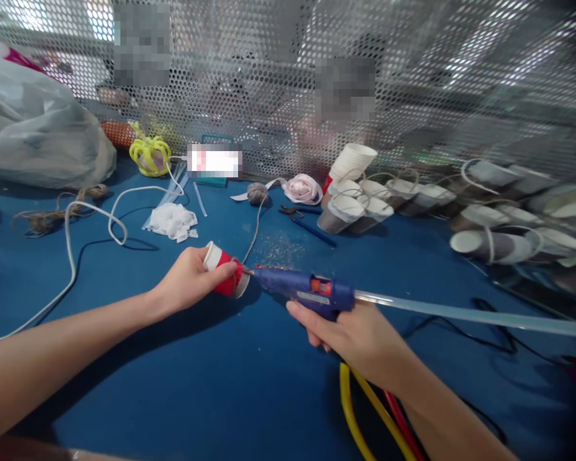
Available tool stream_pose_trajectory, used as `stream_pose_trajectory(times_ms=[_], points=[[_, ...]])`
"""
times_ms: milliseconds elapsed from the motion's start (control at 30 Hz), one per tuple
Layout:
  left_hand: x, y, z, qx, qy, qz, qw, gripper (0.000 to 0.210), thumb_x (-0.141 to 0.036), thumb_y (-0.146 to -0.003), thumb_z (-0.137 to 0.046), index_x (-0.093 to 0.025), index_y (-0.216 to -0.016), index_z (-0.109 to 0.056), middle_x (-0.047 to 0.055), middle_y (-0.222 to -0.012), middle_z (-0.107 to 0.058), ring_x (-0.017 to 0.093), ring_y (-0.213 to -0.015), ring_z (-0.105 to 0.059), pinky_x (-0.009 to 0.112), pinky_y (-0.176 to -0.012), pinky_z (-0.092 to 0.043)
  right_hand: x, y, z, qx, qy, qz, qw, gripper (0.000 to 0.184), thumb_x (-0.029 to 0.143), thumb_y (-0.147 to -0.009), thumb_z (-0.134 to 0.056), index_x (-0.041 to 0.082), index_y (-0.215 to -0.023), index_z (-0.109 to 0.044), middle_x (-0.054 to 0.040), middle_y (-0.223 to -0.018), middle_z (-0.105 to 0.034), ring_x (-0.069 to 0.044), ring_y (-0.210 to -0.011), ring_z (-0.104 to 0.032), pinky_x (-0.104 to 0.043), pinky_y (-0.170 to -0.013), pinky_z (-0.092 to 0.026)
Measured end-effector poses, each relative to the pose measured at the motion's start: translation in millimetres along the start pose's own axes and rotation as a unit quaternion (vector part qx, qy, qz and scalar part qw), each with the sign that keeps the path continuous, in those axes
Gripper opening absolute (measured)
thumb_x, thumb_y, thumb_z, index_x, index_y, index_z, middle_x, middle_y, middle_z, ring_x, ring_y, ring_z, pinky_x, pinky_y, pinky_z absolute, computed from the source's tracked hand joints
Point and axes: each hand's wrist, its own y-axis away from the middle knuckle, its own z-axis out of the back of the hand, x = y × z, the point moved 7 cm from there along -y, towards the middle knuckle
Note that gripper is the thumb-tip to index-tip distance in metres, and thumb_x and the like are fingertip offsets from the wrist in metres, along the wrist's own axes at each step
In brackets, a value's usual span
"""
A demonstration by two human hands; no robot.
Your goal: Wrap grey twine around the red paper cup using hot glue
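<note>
In my left hand [188, 278] is a red and white paper cup [224, 275], tipped on its side above the blue table. My right hand [348, 333] grips a blue glue gun [297, 287] by its handle. The gun's nozzle points left and meets or nearly meets the cup's side. A long clear glue stick [461, 312] runs out of the back of the gun to the right. From the cup, a grey cord [254, 237] leads up to a small ball of grey yarn [256, 193].
Pliers [312, 230] lie beyond the gun. Wrapped paper cups with cord handles [340, 214] crowd the right back, beside stacked white cups [354, 160]. White scraps [173, 221], a white cable [70, 243] and a plastic bag [38, 128] are leftward. A perforated metal screen [269, 83] stands behind.
</note>
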Motion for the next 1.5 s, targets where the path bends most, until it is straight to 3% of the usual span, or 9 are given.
stream_pose_trajectory(times_ms=[200, 367, 667, 967, 1167, 1367, 1500], points=[[0, -2, -1.0, 0.007, 0.005, -0.007, 1.0, 0.033, -0.043, -0.074, -0.055, -0.011, -0.075, -0.061, 0.003, -0.063, -0.063, 0.011, -0.053, -0.053, 0.021, -0.05, -0.04, -9, -1, -1, -0.014, 0.035, 0.0, 0.999, 0.035, 0.045, -0.073, -0.052, 0.022, -0.047, -0.05, 0.0034, -0.037, -0.05, -0.011, -0.033, -0.049, -0.023, -0.037, -0.041], [-3, -2, -1.2, 0.006, -0.001, -0.012, 1.0, 0.033, -0.043, -0.074, -0.055, -0.011, -0.077, -0.064, 0.004, -0.065, -0.065, 0.013, -0.055, -0.056, 0.022, -0.051, -0.042, -7, 4, 1, -0.045, 0.046, 0.056, 0.996, 0.023, 0.045, -0.071, -0.055, 0.024, -0.065, -0.061, -0.0003, -0.058, -0.061, -0.014, -0.044, -0.055, -0.027, -0.046, -0.047], [-3, -2, 0.2, -0.011, 0.004, -0.022, 1.0, 0.028, -0.04, -0.072, -0.057, -0.012, -0.074, -0.064, 0.003, -0.061, -0.066, 0.013, -0.055, -0.058, 0.02, -0.047, -0.041, 14, 6, 3, -0.051, 0.068, 0.132, 0.988, 0.018, 0.034, -0.079, -0.049, 0.023, -0.065, -0.053, 0.0018, -0.055, -0.058, -0.013, -0.047, -0.054, -0.025, -0.046, -0.044], [-5, -2, -3.3, -0.001, 0.026, -0.013, 1.0, 0.026, -0.037, -0.074, -0.055, -0.012, -0.072, -0.063, 0.005, -0.065, -0.068, 0.015, -0.059, -0.061, 0.022, -0.051, -0.045, 15, 9, -3, -0.018, 0.094, 0.13, 0.987, 0.016, 0.035, -0.079, -0.049, 0.023, -0.068, -0.051, 0.0019, -0.059, -0.058, -0.013, -0.052, -0.053, -0.025, -0.049, -0.043], [-4, -2, -1.0, -0.018, 0.024, -0.009, 1.0, 0.026, -0.037, -0.071, -0.058, -0.012, -0.074, -0.064, 0.006, -0.067, -0.068, 0.017, -0.062, -0.061, 0.023, -0.051, -0.045, 15, 8, 0, -0.047, 0.091, 0.108, 0.989, 0.016, 0.036, -0.077, -0.052, 0.023, -0.066, -0.05, 0.0017, -0.054, -0.056, -0.013, -0.047, -0.05, -0.025, -0.046, -0.041], [-4, -2, -2.5, -0.009, 0.031, -0.01, 0.999, 0.024, -0.035, -0.073, -0.056, -0.013, -0.072, -0.064, 0.005, -0.066, -0.069, 0.016, -0.06, -0.061, 0.023, -0.052, -0.046, 19, 10, -4, -0.023, 0.098, 0.142, 0.985, 0.019, 0.036, -0.079, -0.049, 0.023, -0.066, -0.048, 0.0019, -0.057, -0.056, -0.012, -0.049, -0.051, -0.024, -0.049, -0.041], [-3, -2, -1.5, -0.017, 0.027, -0.008, 0.999, 0.026, -0.037, -0.073, -0.056, -0.012, -0.071, -0.063, 0.005, -0.066, -0.069, 0.016, -0.059, -0.061, 0.023, -0.052, -0.046, 17, 11, -3, -0.039, 0.095, 0.134, 0.986, 0.018, 0.037, -0.079, -0.048, 0.022, -0.07, -0.051, 0.0012, -0.059, -0.057, -0.013, -0.052, -0.052, -0.024, -0.049, -0.041]])
